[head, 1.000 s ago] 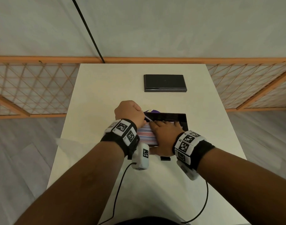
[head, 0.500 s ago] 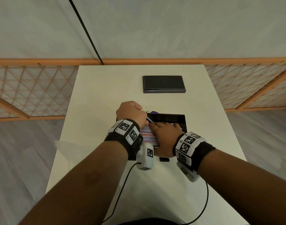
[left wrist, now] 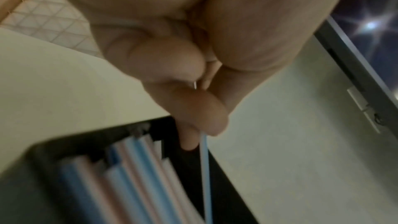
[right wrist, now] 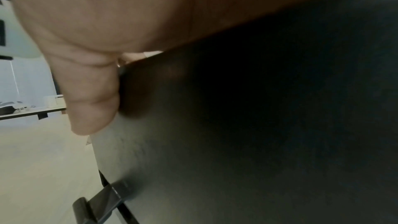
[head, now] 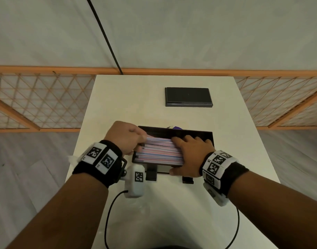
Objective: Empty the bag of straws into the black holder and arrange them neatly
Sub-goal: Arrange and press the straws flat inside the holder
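The black holder sits mid-table with striped straws lying lengthwise in it. My left hand is at the pile's left end, fingers curled. In the left wrist view its fingertips pinch one thin blue straw above the other straws and the holder. My right hand lies flat on the right part of the pile with straight fingers. Its thumb presses the holder's front wall.
A flat black lid lies further back on the white table. Something purple peeks out behind the holder. Crumpled clear plastic lies at the table's left edge. Orange lattice railings flank the table.
The straw in my left hand stuck up at an angle before and has come down toward the pile. My right hand has stayed flat on the straws.
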The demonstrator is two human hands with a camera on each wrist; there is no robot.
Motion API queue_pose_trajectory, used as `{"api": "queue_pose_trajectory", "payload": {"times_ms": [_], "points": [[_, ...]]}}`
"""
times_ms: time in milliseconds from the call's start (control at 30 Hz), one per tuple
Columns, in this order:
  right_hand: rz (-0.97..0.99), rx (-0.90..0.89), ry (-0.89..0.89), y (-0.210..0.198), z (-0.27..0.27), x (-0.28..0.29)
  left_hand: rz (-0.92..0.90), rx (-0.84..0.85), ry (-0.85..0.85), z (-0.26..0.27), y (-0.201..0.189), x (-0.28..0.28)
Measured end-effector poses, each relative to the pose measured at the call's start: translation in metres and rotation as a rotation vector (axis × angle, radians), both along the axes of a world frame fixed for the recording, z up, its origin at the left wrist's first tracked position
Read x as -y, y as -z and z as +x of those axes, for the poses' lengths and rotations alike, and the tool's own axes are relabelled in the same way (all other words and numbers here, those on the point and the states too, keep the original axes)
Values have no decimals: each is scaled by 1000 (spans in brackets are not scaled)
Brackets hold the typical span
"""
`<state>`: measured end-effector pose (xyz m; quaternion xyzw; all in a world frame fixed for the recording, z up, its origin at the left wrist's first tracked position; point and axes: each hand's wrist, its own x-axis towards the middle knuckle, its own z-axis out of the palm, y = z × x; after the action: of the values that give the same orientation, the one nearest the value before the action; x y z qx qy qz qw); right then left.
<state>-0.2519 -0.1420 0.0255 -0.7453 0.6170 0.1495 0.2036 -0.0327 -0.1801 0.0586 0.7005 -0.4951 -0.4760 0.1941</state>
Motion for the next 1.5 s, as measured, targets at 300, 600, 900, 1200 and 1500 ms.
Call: {"api": "queue_pose_trajectory", "payload": {"times_ms": [300, 600, 900, 1200, 1500], "points": [[98, -167, -44, -3, 25, 15, -153, 141, 52, -5, 18, -5], [334, 25, 8, -34, 35, 38, 334, -873, -589, -28, -13, -4], [329, -33, -96, -31, 36, 40, 395, -1171, -730, -45, 12, 4], [336, -53, -102, -39, 33, 37, 423, -1204, -813, -16, -6, 14], [415, -83, -152, -40, 44, 46, 447, -1249, -811, -48, -2, 10]]}}
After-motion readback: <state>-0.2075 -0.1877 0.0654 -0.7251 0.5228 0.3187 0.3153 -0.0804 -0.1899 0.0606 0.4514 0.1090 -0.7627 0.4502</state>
